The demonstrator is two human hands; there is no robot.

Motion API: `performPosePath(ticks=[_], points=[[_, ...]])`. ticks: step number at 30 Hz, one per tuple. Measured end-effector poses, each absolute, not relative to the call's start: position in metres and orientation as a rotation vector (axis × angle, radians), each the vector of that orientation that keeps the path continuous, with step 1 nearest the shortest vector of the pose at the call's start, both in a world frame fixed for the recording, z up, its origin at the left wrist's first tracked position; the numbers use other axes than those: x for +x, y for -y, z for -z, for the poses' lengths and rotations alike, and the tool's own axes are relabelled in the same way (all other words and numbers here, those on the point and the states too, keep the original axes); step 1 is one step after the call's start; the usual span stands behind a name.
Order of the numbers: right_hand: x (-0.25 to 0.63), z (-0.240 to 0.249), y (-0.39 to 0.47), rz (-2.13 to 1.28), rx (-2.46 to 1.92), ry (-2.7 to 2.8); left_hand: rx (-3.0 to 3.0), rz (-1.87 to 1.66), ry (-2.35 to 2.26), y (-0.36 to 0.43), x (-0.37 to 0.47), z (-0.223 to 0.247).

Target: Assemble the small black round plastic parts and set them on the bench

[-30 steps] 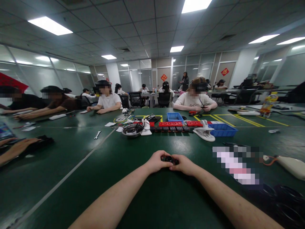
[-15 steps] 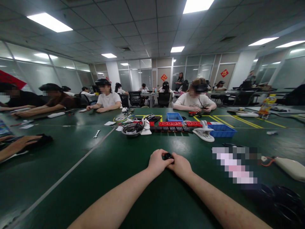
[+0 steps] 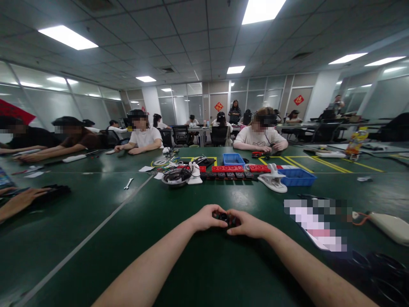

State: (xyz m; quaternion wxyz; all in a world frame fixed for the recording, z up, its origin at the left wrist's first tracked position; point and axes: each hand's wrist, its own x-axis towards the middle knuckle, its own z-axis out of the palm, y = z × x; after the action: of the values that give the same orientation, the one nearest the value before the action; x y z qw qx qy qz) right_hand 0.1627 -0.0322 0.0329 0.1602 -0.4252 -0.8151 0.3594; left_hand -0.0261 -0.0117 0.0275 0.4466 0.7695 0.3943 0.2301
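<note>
A small black ring-shaped part (image 3: pixel 224 218) is held low over the green tabletop, in front of me at the middle. My left hand (image 3: pixel 208 217) is closed round its left side, thumb in front and fingers behind. From the right, the curled fingers and thumb of my right hand (image 3: pixel 248 223) close on the same part, with something dark showing between them. Fingers cover much of the part, so I cannot make out its exact kind.
Beyond my hands lie a row of red and black sockets (image 3: pixel 228 169), a white clamp base (image 3: pixel 273 181), a blue bin (image 3: pixel 295 177) and a bowl of cables (image 3: pixel 175 177). A wrench (image 3: pixel 128 183) lies left. Black rings (image 3: pixel 383 273) sit near right. Co-workers sit around the table.
My right hand has shifted slightly right, and its thumb and fingers have spread somewhat around the black part. Both hands sit slightly lower in view.
</note>
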Motion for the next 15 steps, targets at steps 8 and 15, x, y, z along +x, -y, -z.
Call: performPosePath(ticks=[8, 15], points=[[0.1594, -0.0285, 0.0308, -1.022, -1.192, 2.367, 1.849, -0.541, -0.935, 0.0133, -0.0233, -0.0248], [0.1601, -0.0309, 0.0316, -1.060, -1.210, 2.348, 1.850, -0.531, -0.912, 0.0103, -0.0255, -0.0199]])
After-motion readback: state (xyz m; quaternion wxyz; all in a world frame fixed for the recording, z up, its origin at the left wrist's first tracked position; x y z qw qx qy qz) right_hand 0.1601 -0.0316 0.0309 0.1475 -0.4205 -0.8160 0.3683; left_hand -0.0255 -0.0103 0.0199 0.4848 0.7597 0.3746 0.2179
